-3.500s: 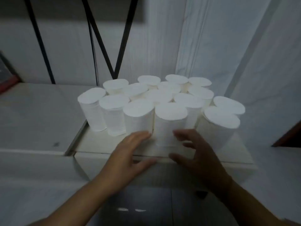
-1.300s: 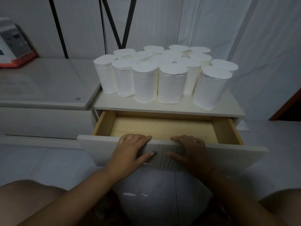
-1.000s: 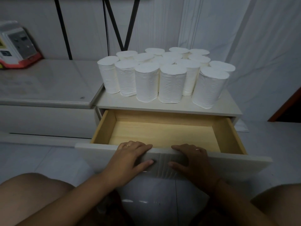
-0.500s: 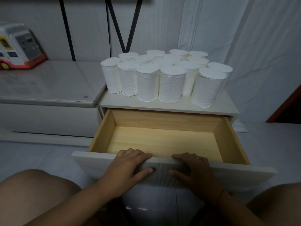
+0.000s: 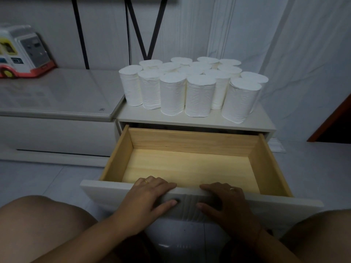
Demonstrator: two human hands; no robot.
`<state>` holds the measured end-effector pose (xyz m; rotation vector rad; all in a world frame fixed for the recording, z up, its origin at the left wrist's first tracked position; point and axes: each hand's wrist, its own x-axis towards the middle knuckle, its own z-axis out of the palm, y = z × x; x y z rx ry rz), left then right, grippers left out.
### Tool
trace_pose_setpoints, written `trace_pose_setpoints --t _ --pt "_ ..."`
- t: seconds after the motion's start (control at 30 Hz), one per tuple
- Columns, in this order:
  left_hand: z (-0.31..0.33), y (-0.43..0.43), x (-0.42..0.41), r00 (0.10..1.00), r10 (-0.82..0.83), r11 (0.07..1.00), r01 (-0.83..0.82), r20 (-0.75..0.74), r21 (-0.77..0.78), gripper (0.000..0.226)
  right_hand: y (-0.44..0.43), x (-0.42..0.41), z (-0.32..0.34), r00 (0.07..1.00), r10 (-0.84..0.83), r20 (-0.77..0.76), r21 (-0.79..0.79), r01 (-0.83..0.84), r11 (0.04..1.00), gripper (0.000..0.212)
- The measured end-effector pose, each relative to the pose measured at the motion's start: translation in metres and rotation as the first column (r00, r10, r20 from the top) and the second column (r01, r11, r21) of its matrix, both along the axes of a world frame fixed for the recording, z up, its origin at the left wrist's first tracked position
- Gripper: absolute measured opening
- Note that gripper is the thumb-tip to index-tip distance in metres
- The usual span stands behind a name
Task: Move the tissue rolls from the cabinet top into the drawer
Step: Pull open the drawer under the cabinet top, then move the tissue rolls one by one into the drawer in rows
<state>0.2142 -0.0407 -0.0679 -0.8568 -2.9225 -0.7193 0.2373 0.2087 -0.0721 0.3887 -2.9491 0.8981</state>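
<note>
With left grip (image 5: 150, 196) and right grip (image 5: 222, 202) both clasping the drawer front (image 5: 106, 194), pull evenly and stop before it leaves the cabinet (image 5: 190, 120).

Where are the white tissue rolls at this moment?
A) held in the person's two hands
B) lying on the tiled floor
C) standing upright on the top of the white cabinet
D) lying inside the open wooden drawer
C: the white tissue rolls stand upright on the white cabinet top; the pale wooden drawer holds none, and the left hand and right hand grip only its white drawer front.
</note>
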Motion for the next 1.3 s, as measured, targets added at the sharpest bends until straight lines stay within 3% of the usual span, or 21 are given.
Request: trace_pose_setpoints --t 0.47,0.67,0.93,1.07,1.3 --pt "-0.001 -0.003 0.006 1.000 -0.008 1.000 0.008 0.030 0.004 0.053 -0.002 0.006 -0.002 0.999 0.017 0.046 0.016 -0.018 1.000 0.062" --pt "0.020 -0.003 -0.019 0.997 -0.075 0.996 0.075 0.005 -0.039 0.058 -0.008 -0.043 0.029 0.996 0.093 0.007 -0.012 -0.093 0.996 0.061" --pt "0.052 -0.009 -0.098 0.997 0.044 0.998 -0.041 -0.057 0.056 0.062 -0.017 -0.174 0.084 0.938 -0.182 -0.296 -0.168 0.137 0.976 0.072" --pt "0.045 -0.020 -0.129 0.992 0.105 0.994 -0.101 -0.067 0.052 0.062 -0.013 -0.238 0.098 0.897 -0.297 -0.328 -0.167 0.255 0.952 0.084" --pt "0.016 -0.042 -0.158 0.988 0.154 0.984 -0.153 -0.002 0.088 0.065 -0.013 -0.297 0.092 0.878 -0.320 -0.355 -0.128 0.294 0.947 0.086"
